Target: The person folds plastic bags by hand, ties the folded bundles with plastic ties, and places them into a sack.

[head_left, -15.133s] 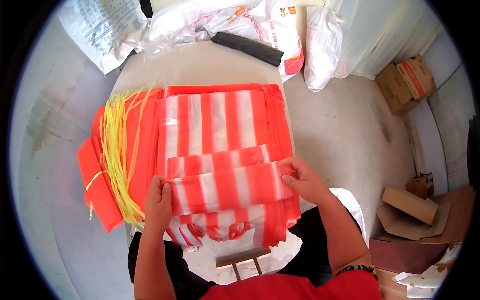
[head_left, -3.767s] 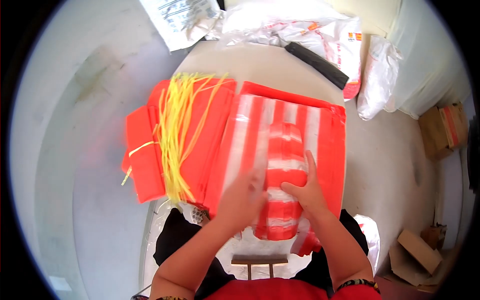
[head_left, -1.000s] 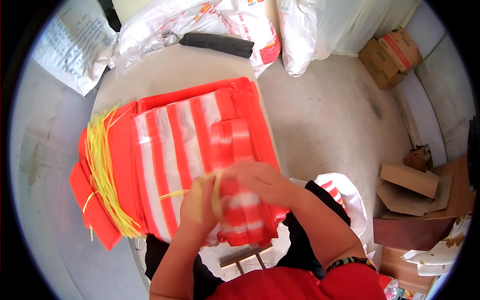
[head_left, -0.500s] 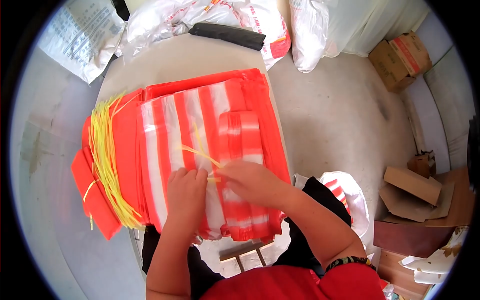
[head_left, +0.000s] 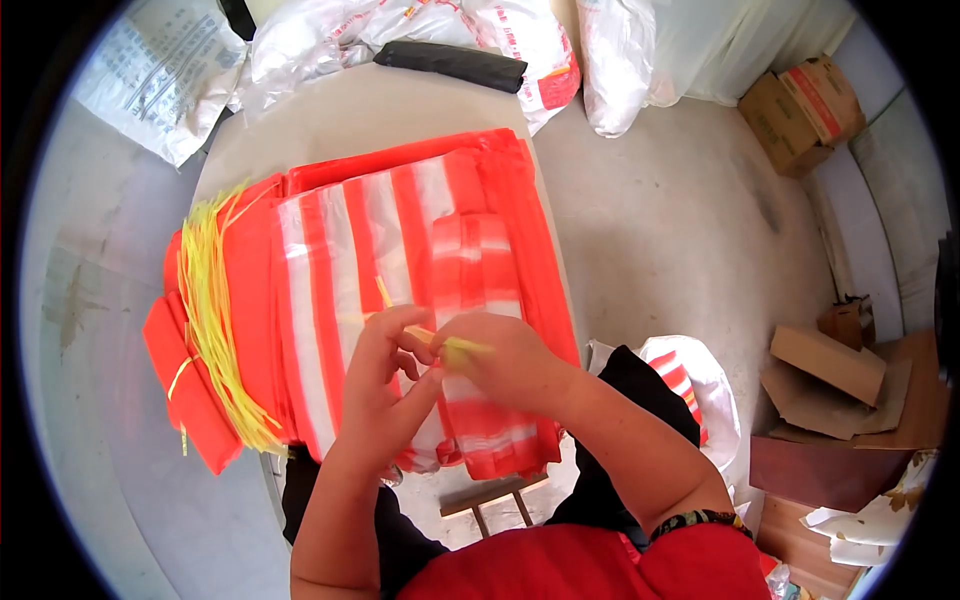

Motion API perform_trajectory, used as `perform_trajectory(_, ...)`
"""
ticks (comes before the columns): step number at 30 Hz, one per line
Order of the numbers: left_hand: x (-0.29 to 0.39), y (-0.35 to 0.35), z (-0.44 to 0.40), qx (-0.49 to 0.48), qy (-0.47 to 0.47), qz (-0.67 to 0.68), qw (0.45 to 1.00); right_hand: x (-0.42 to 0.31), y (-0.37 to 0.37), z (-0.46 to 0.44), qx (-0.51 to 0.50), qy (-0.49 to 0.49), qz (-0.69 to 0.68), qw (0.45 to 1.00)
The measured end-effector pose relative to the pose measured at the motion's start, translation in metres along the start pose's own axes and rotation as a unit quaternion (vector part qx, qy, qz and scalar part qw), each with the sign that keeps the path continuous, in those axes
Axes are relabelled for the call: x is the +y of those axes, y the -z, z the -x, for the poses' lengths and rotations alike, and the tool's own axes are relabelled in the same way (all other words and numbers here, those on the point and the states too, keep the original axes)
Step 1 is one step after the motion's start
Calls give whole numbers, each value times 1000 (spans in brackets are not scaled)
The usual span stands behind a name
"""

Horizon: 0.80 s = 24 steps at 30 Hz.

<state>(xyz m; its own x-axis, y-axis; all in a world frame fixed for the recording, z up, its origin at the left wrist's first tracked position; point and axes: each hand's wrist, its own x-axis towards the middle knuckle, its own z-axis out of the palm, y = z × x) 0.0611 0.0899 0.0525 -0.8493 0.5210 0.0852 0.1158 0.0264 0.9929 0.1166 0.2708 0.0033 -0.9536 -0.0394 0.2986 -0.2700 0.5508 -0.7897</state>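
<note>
Under the right fingers: striped roll (head_left: pixel 470 255), lying on striped plastic bags (head_left: pixel 330 240).
Right hand (head_left: pixel 510 360): fingers pinch a yellow strip (head_left: pixel 470 346).
Left hand (head_left: pixel 385 395): fingers half bent by the strip; can't tell if they grip.
Ties: red bundle (head_left: pixel 205 415), left of the fingers, has one; the roll's knot looks unfinished.
Table (head_left: pixel 330 130): tan, past the fingertips.
Floor (head_left: pixel 670 230): gray, right of the fingers, with cardboard boxes (head_left: pixel 800 115).
</note>
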Motion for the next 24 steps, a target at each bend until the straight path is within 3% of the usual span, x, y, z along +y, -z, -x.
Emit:
perform_trajectory(4,-14,11,-5,-73,12,-158,985,-5,-1,-5,-22,-30,-24,999)
perform_trajectory(6,-20,10,-4,-30,3,-163,986,-12,-1,-6,-24,-61,-69,995)
perform_trajectory(9,-28,15,-7,-8,-15,-223,975,-39,11,-12,-20,-185,-113,976)
perform_trajectory(12,-33,15,-10,3,-48,-244,969,-37,17,-11,-20,-121,45,991)
perform_trajectory(15,-32,13,-10,-18,-97,-303,948,-10,9,-9,30,149,180,972)
perform_trajectory(16,-30,13,-10,-33,-115,-334,935,-10,9,-8,44,167,202,964)
perform_trajectory(18,-24,7,-9,-58,-149,-354,921,-17,12,-7,74,201,244,946)
perform_trajectory(22,-21,4,-6,-82,-161,-361,915,-20,21,-5,23,107,228,967)
perform_trajectory(24,-18,7,-6,-82,-135,-312,937,-18,24,-4,0,76,181,981)
